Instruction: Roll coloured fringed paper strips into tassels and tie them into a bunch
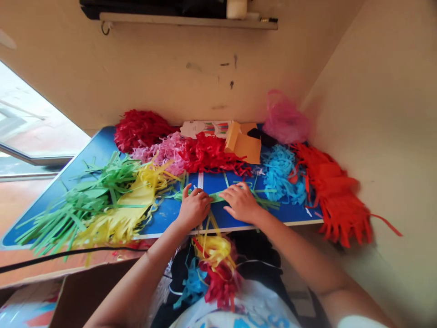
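A light green fringed paper strip (216,197) lies across the blue table near its front edge. My left hand (195,205) rests on the strip's left part, its fingers curled down over the paper; whether they pinch it is hidden. On the right part of the strip lies my right hand (240,201), its fingers spread and flat. Thin green tails stick out beyond both hands. Below the table edge, yellow (216,250), red (221,282) and blue (194,280) paper fringes rest on my lap.
Green (82,202) and yellow (133,200) fringes cover the table's left. Dark red (141,130), pink (165,150) and red (208,152) piles lie behind. Blue shreds (285,173), orange-red fringe (334,196) and a pink bag (285,120) are at right. A shelf (187,20) hangs above.
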`<state>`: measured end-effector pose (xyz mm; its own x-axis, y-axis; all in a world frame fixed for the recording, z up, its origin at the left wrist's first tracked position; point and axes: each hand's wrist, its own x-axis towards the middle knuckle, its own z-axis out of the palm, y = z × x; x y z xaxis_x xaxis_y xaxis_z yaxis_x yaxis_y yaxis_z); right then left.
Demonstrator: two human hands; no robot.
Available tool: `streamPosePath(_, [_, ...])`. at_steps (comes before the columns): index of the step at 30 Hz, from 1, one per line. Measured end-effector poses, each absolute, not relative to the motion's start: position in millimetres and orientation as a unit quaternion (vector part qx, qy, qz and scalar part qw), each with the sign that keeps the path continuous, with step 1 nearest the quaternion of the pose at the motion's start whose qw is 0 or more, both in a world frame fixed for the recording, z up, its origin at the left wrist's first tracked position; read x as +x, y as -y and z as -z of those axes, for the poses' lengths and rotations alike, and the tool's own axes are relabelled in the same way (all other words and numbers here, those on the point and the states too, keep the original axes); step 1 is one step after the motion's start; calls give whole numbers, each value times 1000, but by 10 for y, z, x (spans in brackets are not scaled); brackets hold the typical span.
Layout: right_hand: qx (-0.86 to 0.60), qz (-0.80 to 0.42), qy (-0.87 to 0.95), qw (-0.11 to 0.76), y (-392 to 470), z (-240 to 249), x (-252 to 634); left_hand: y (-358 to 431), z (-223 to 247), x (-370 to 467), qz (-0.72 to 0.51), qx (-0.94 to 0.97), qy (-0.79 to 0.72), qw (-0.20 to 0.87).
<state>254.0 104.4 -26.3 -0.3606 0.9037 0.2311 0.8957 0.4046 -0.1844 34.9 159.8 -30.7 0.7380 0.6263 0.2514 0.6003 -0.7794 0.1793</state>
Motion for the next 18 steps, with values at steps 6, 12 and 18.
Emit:
streamPosePath(6, [-599, -108, 774, 174, -1149, 429, 2688, -1695, 452, 158, -204, 906, -346, 134])
streamPosePath(12, [-655, -105, 734, 145, -1251, 387, 2689, -1736, 511, 181, -222, 875, -405, 145])
streamPosePath(18, [-669, -93, 727, 122, -1347, 377, 2606, -1720, 454, 259, -183, 854, -474, 114])
